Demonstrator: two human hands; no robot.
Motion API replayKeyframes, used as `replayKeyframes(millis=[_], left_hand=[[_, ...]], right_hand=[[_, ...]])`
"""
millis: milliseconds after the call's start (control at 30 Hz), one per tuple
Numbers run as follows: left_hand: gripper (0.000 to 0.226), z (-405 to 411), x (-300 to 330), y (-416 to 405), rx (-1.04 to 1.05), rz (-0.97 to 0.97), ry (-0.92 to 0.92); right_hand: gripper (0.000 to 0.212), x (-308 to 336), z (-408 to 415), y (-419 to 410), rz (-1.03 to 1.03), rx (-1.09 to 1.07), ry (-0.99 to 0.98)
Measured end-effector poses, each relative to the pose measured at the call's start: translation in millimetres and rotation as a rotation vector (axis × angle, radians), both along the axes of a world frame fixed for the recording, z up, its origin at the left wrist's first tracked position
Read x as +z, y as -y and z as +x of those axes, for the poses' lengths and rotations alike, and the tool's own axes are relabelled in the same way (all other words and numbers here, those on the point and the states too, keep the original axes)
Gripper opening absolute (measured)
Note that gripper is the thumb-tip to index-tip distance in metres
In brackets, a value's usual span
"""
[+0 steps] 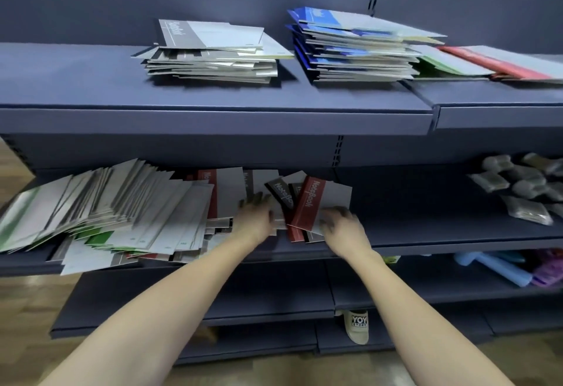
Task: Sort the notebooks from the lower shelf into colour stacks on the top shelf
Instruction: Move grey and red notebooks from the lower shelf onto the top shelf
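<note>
- I have both hands down on the lower shelf (426, 233), working the loose spread of notebooks beside the big slumped pile (100, 209).
- My left hand (254, 216) lies flat with its fingers spread on the grey covers, I think to pin them so they don't slide while the other hand pulls one free.
- My right hand (339, 222) sits at the lower right corner of the red notebook (307, 205). Its fingers look curled around that edge, but motion blur smears them, so I cannot tell whether they truly grip it.
- The red notebook lies tilted on top of a dark grey notebook (281, 192), which makes it the easiest one to lift next.
- On the top shelf (213, 96) the colour stacks are already underway: a grey stack (213, 56) to the left, a blue stack (356, 50) beside it, then a thin green stack (447, 64) and a red stack (499, 64) at far right.
- My judgement: the red one belongs on that far-right stack, a long reach up and across.
- Much remains unsorted below.
</note>
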State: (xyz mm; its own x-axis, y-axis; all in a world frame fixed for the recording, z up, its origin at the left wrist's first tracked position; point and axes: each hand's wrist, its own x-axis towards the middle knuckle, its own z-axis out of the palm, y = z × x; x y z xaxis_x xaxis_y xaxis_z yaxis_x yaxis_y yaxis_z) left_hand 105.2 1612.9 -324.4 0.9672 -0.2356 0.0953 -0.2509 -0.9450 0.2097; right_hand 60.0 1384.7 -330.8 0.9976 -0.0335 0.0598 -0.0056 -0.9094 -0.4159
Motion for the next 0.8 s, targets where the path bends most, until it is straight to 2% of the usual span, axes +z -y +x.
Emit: replayKeyframes(millis=[100,200,367,433,567,667,733,800], left_hand=[[0.062,7.2,-6.8,-26.8,0.189,0.170,-0.112],[0.043,-0.4,-9.5,-26.2,0.172,0.244,-0.061],[0.042,-17.2,-6.6,-2.0,0.068,0.402,0.015],[0.041,-19.9,2.4,2.6,0.056,0.356,-0.033],[0.045,-24.7,31.5,19.2,0.114,0.174,0.023],[0.038,-36.3,40.6,47.2,-0.032,0.027,0.132],[0.040,-43.4,31.5,63.1,-0.190,-0.032,0.037],[0.044,-45.8,15.7,70.4,-0.275,-0.040,-0.179]], right_hand=[[0.034,-18.5,4.8,-16.8,-0.025,0.079,-0.072],[0.036,-23.8,8.7,-24.3,-0.060,0.054,-0.032],[0.039,-26.1,4.5,-25.7,-0.088,0.061,0.016],[0.039,-26.3,2.5,-22.6,-0.061,0.060,0.010],[0.036,-19.1,-1.4,-16.5,0.007,0.088,-0.053],[0.032,-9.9,-1.9,-11.1,0.129,0.090,-0.125],[0.034,-3.1,-3.1,-2.3,0.312,0.012,-0.161],[0.036,2.6,-5.3,13.0,0.449,-0.139,-0.118]])
